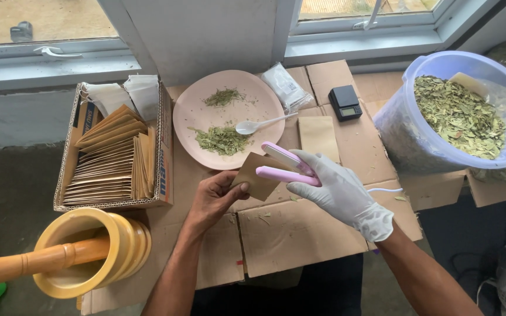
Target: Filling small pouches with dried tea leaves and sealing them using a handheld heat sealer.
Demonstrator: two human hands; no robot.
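One view only, from a camera on the person's head. It looks steeply down and forward, close over the cardboard-covered counter (300, 234), with both forearms entering from the bottom edge. The windows (42, 23) run along the top, the mortar (89, 251) sits lower left, and the tub (458, 117) is upper right.

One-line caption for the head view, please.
Left hand holds a brown pouch between a pink sealer in the gloved right hand.

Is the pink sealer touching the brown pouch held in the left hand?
Touching. In the head view the pink sealer in the gloved right hand straddles the edge of the brown pouch, which the left hand holds.
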